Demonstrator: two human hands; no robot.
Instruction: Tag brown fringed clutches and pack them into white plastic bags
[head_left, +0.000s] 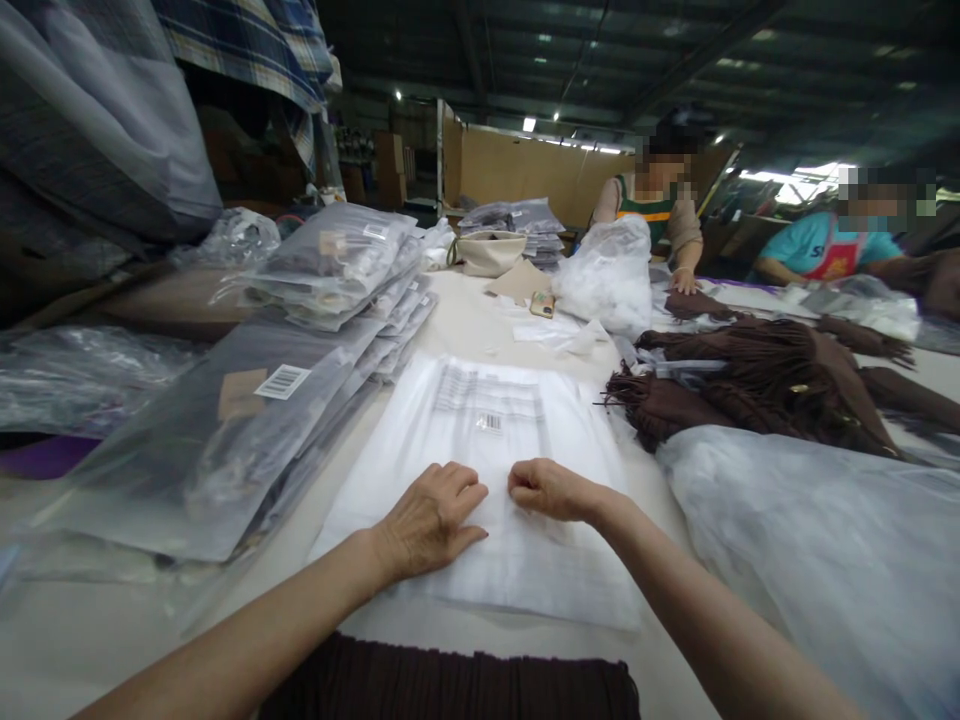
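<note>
In front of me lies a flat pile of white translucent plastic bags (480, 390), with a small barcode label (490, 423) showing near its middle. My left hand (439, 515) rests on the bags, open, with the thumb apart from the fingers. Just to its right, my right hand (551, 490) is closed low over the same pile, fingertips curled together; whether something small is in them I cannot make out. Dark brown pleated or fringed fabric (450, 690) lies below the pile, closest to me.
Packed bags with barcode labels (285, 450) are stacked on the left. Brown fringed garments (765, 380) and a heap of clear plastic (810, 520) lie on the right. Farther back are a phone (542, 304) and a beige pouch (491, 254). Two people (652, 215) stand across the table.
</note>
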